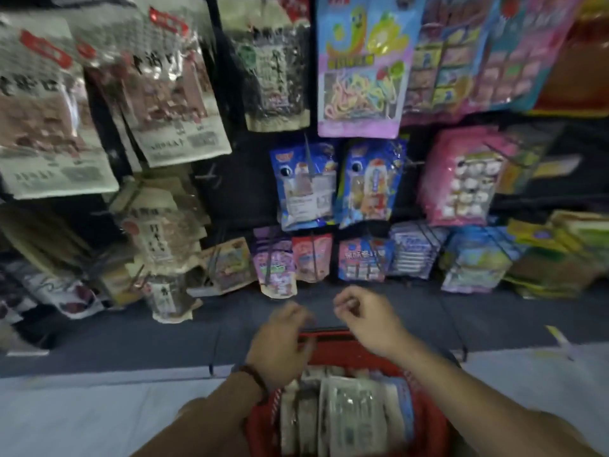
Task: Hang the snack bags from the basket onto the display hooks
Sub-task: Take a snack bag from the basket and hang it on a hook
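**While both hands hover empty, the next bag waits in the basket**

Since neither hand has a bag in it, the step in hand looks like the reach for the next one, a pick-up not yet begun. The left hand (281, 341) hangs over the far rim of the red basket (431, 420), its fingers loosely bent and blurred, with nothing between them. The right hand (367, 321) is just beside it and a little further from the person. Its fingers are curled in toward the thumb. No bag shows in it, and the blur makes it impossible to tell whether it pinches anything small.

The snack bags (349, 413) stand packed on edge inside the basket, pale and clear-fronted, filling it from the near wall to the far one. The basket sits on the floor (99, 407) at the foot of the rack, below and between the forearms.

Most display hooks (208, 178) above carry hung packets already, though a bare one or two show in the dark gap left of the blue packets (304, 186).

As a judgement, the next move calls for one hand to drop into the basket and lift a single bag by its top edge. The packing is tight, so a neighbour may ride up with it. The hole in the header must then be found and lined up with a free hook.
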Available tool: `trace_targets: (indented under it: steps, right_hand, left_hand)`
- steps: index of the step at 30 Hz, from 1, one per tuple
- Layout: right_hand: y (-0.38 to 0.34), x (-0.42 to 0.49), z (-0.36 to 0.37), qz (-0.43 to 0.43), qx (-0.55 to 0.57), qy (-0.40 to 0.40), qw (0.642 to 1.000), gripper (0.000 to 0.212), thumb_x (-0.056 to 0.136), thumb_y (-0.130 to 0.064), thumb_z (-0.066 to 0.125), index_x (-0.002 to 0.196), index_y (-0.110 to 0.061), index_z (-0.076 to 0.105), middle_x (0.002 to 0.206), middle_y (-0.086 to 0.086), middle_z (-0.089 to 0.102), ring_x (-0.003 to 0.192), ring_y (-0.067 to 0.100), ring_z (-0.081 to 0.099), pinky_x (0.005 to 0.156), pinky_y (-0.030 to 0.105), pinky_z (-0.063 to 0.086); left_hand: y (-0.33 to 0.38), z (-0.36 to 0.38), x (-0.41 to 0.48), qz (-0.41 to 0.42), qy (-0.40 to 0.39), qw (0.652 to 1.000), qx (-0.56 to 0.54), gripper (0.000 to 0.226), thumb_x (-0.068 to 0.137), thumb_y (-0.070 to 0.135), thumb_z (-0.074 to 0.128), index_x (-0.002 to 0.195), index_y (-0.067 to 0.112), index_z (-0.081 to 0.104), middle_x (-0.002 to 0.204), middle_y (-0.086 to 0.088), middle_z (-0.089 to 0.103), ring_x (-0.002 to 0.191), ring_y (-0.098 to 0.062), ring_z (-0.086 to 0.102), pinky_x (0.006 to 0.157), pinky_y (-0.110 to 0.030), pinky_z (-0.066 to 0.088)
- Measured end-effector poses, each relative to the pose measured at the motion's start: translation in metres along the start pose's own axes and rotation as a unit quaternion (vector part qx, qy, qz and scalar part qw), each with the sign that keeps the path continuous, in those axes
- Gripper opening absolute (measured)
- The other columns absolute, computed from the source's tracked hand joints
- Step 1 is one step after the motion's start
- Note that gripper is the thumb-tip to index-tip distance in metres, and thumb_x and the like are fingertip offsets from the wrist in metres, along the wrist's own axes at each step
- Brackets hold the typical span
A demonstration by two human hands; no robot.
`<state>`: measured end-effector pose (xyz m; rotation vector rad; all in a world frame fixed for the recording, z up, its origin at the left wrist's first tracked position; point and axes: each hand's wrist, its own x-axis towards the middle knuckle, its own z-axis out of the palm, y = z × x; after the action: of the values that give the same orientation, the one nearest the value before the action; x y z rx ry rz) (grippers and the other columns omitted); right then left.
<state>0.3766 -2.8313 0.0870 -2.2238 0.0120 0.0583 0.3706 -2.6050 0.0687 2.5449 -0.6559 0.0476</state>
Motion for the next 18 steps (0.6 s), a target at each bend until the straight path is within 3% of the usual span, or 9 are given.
trace_targets:
  steps: [3, 7, 8, 10, 12, 15, 18]
  right_hand:
    - [0.076, -0.029, 0.031, 0.105, 0.019, 0.014, 0.994, 0.01, 0.094, -0.018, 0.079, 0.092, -0.026, 0.072, 0.089, -0.009, 0.078, 0.087, 0.007, 0.074, 0.082, 0.028, 0.054]
    - [0.15, -0.06, 0.068, 0.219, 0.061, -0.016, 0.974, 0.006, 0.094, -0.015, 0.08, 0.094, -0.02, 0.079, 0.101, -0.003, 0.077, 0.102, 0.019, 0.074, 0.096, 0.034, 0.057]
    - [0.163, -0.064, 0.074, 0.242, 0.076, -0.021, 0.967, 0.008, 0.094, -0.01, 0.079, 0.1, -0.015, 0.082, 0.101, 0.0, 0.076, 0.103, 0.023, 0.073, 0.097, 0.039, 0.058]
    - [0.182, -0.069, 0.084, 0.302, 0.116, -0.032, 0.946, 0.013, 0.094, -0.006, 0.076, 0.104, -0.012, 0.083, 0.103, 0.008, 0.077, 0.103, 0.028, 0.071, 0.099, 0.048, 0.058]
    - [0.196, -0.073, 0.091, 0.358, 0.15, -0.032, 0.921, 0.009, 0.095, -0.006, 0.075, 0.095, -0.013, 0.081, 0.1, 0.015, 0.077, 0.099, 0.031, 0.071, 0.092, 0.045, 0.057]
    - [0.211, -0.074, 0.099, 0.401, 0.21, -0.023, 0.891, 0.018, 0.098, 0.003, 0.067, 0.091, -0.008, 0.079, 0.09, 0.021, 0.072, 0.085, 0.033, 0.066, 0.076, 0.041, 0.051]
    - [0.217, -0.072, 0.106, 0.425, 0.25, -0.022, 0.87, 0.027, 0.096, 0.012, 0.062, 0.087, -0.006, 0.08, 0.089, 0.023, 0.072, 0.078, 0.033, 0.067, 0.072, 0.039, 0.053]
  left_hand:
    - [-0.022, 0.066, -0.019, -0.015, -0.14, 0.99, 0.03, 0.026, 0.089, 0.039, 0.064, 0.114, 0.032, 0.066, 0.118, 0.006, 0.061, 0.111, -0.022, 0.063, 0.098, -0.035, 0.051]
    - [-0.039, 0.12, -0.017, -0.097, -0.22, 0.97, -0.046, 0.032, 0.088, 0.045, 0.061, 0.117, 0.033, 0.067, 0.122, 0.002, 0.073, 0.112, -0.009, 0.066, 0.094, -0.019, 0.045]
    - [-0.042, 0.133, -0.013, -0.122, -0.235, 0.962, -0.068, 0.035, 0.088, 0.049, 0.064, 0.119, 0.032, 0.065, 0.125, 0.002, 0.073, 0.113, -0.005, 0.064, 0.098, -0.019, 0.046]
    - [-0.049, 0.155, -0.007, -0.196, -0.285, 0.935, -0.082, 0.044, 0.088, 0.052, 0.074, 0.124, 0.029, 0.063, 0.129, -0.001, 0.069, 0.118, -0.014, 0.064, 0.1, -0.029, 0.052]
    - [-0.056, 0.174, -0.005, -0.271, -0.308, 0.907, -0.093, 0.059, 0.087, 0.05, 0.079, 0.133, 0.022, 0.055, 0.131, -0.002, 0.066, 0.117, -0.021, 0.064, 0.099, -0.035, 0.053]
    - [-0.062, 0.198, -0.007, -0.317, -0.302, 0.893, -0.108, 0.086, 0.085, 0.056, 0.08, 0.153, 0.018, 0.044, 0.151, -0.006, 0.058, 0.137, -0.029, 0.058, 0.113, -0.041, 0.049]
    - [-0.061, 0.218, -0.01, -0.305, -0.305, 0.897, -0.098, 0.068, 0.079, 0.055, 0.083, 0.136, 0.025, 0.06, 0.129, 0.0, 0.071, 0.123, -0.025, 0.068, 0.103, -0.038, 0.055]
